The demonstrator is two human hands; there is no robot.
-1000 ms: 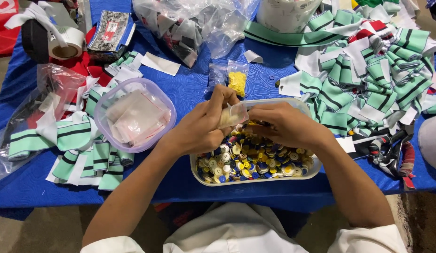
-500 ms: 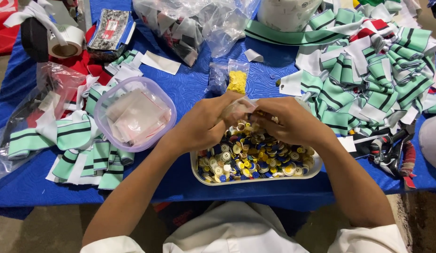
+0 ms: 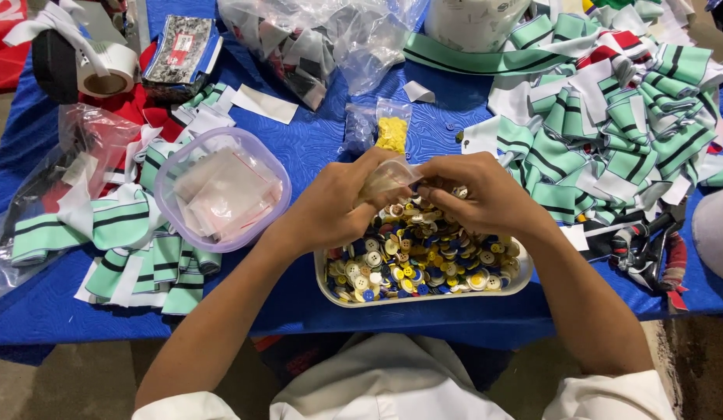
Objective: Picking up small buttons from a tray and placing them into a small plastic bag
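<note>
Left hand: fingers curled shut on small clear plastic bag, gripped at its near-left edge; held just above far-left part of tray.
Right hand: fingers bunched together at bag's right end, fingertips touching bag mouth; whether a button is pinched betw. them can't be told.
Hands, rel.: close together, joined only via the bag, centre of scene.
Bag: small, see-through, tilted, raised off tabletop, over the tray; contents not made out.
Tray: pale shallow rectangular dish, near centre, at near edge of tabletop; filled w. mixed buttons, white, yellow, blue, red, dark.
Tabletop: covered w. blue cloth.
Round tub: clear w. lilac rim, left of hands, holding a stack of flat clear bags; well apart from left hand.
Yellow-filled bag: small clear pouch, just beyond hands, lying flat on tabletop.
Striped fabric pcs, right: green/white/black pile, far right, near right hand but not touched.
Striped fabric pcs, left: same kind, near left, partly under tub.
Tape roll: far left corner, on its side.
Large clear bag: far centre, fabric scraps inside.
</note>
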